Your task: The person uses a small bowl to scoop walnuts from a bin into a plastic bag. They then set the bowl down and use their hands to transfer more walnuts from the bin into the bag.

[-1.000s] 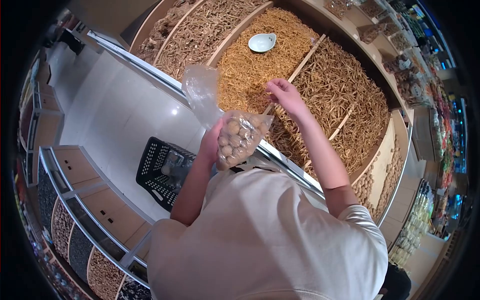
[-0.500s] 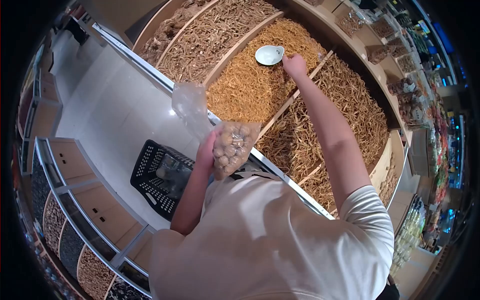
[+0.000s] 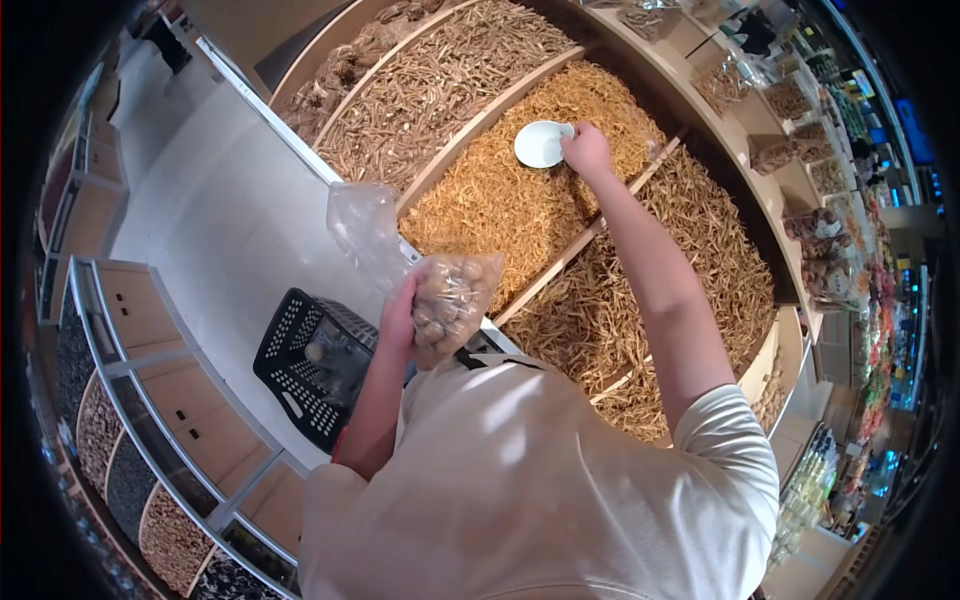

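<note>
My left hand (image 3: 402,318) grips a clear plastic bag (image 3: 452,300) filled with round, brown, wrinkled pieces, whose kind I cannot tell for sure. A second, limp clear plastic bag (image 3: 362,225) sticks out beyond the same hand, over the bin's metal edge. With my right arm stretched out, my right hand (image 3: 588,152) has its fingers closed around the handle end of a white scoop (image 3: 540,145). The scoop is over a bin compartment of golden, stringy dried food (image 3: 500,200). Whether the scoop touches the food, I cannot tell.
Wooden dividers (image 3: 560,258) part the golden food from brown dried strips (image 3: 690,260) and pale dried sticks (image 3: 450,90). A black perforated basket (image 3: 315,365) is beside my left forearm. Packaged goods (image 3: 825,240) line the right; more bins (image 3: 180,540) stand lower left.
The view has shifted slightly. The scoop has turned in my right hand, and its surface now looks plain white. My left hand keeps hold of the bags.
</note>
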Tool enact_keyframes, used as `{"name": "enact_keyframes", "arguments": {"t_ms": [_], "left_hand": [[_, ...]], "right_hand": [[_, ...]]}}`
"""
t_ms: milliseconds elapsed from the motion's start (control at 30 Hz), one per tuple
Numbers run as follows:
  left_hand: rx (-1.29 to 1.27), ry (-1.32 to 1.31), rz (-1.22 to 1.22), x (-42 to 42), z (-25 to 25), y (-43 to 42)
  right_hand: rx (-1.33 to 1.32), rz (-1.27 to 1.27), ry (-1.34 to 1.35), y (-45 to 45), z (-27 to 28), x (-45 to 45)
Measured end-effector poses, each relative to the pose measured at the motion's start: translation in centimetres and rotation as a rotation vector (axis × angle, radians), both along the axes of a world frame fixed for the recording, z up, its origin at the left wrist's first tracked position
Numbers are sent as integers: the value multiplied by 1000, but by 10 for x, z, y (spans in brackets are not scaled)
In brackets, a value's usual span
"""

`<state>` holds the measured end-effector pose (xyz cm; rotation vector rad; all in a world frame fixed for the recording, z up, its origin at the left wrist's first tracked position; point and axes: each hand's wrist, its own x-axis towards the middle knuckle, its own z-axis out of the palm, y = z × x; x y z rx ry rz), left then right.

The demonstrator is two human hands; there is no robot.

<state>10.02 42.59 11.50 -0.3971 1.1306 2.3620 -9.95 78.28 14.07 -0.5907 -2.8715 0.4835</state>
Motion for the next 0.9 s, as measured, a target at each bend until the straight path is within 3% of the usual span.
{"name": "enact_keyframes", "arguments": {"t_ms": [100,167,333,400,600,833,900], "left_hand": [[13,-40,12,-5,10,9],[45,-61,-7,-9,5,12],[3,-84,-51,-16,5,18],[-39,-97,-72,-19,6,20],[69,-73,3,-22,-6,23],[141,-72,131,-6,6,14],[147,-75,149,0,2,8]], "right_hand": [[-249,59,60,1,12,16],[-637,-27,125,4,19,34],[-494,-108,230,13,40,92],[-122,-51,236,14,39,106],[-124,38,239,-15,9,119],[-124,-65,341,-24,-12,127],[-735,-241,224,-27,-12,131]]}}
